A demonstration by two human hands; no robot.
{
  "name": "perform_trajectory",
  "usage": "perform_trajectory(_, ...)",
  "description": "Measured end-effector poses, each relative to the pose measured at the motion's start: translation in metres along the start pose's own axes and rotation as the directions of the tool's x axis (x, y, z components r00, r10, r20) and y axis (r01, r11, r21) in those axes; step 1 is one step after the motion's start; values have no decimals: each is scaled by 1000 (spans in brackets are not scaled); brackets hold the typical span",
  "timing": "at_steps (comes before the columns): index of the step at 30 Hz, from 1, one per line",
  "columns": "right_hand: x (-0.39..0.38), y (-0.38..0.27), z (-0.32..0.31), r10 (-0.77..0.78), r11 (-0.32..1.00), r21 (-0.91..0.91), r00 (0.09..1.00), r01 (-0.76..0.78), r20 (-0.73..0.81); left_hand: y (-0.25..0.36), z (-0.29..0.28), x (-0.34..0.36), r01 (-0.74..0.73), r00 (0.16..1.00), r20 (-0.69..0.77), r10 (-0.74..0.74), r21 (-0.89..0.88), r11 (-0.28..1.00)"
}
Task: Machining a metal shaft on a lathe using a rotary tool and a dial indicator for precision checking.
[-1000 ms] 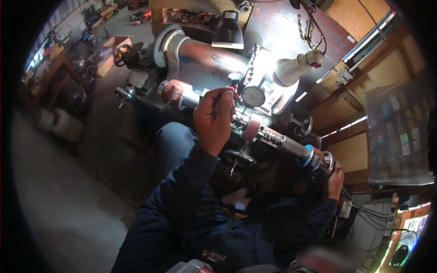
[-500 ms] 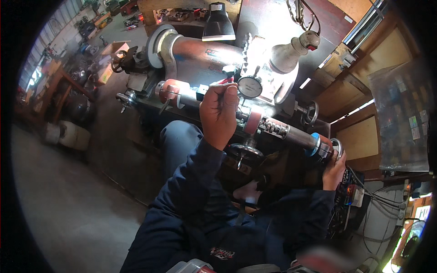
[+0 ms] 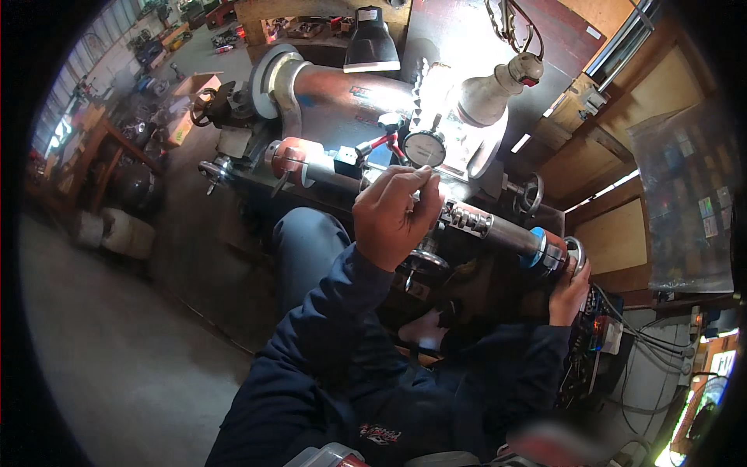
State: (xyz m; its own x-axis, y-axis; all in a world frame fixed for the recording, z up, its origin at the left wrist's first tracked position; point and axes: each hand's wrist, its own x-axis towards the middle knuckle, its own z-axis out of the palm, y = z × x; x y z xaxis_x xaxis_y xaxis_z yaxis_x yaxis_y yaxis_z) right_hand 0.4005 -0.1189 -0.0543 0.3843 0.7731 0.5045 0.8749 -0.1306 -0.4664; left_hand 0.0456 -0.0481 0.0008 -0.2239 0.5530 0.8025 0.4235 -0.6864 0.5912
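Note:
My left hand (image 3: 395, 214) is raised in front of a long metal shaft (image 3: 482, 224) held in a lathe, fingers pinched together just below a round dial gauge (image 3: 425, 148) on a red arm. What the fingertips pinch is too small to see. My right hand (image 3: 569, 289) grips the round handwheel (image 3: 574, 254) at the shaft's right end, next to a blue collar (image 3: 536, 246). The shaft runs from a red-ended part (image 3: 289, 158) at the left across to the handwheel.
A work lamp (image 3: 492, 92) shines brightly on the lathe (image 3: 327, 86). A black lamp shade (image 3: 370, 47) hangs above. Wooden cabinets (image 3: 615, 233) stand at the right, cables and a control box (image 3: 595, 335) at lower right. Workshop clutter (image 3: 117, 187) lies on the concrete floor at the left.
My left hand has shifted slightly right along the shaft under the dial gauge. My right hand stays on the handwheel. The view has tilted a little.

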Motion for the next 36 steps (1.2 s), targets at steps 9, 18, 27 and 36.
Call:
perform_trajectory(9,0,-5,0,11,1000,19,1000,-11,-6,-17,-18,16,167,933,355,-60,-278,946)
perform_trajectory(18,5,9,-6,51,996,75,994,-58,97,-33,-25,30,363,791,610,-54,-396,844)
perform_trajectory(27,33,108,10,12,966,238,933,-105,360,-21,-16,7,332,897,426,-120,-466,820)
perform_trajectory(36,-2,120,10,66,933,288,889,-216,452,-44,-28,15,108,972,-131,-196,-491,864)
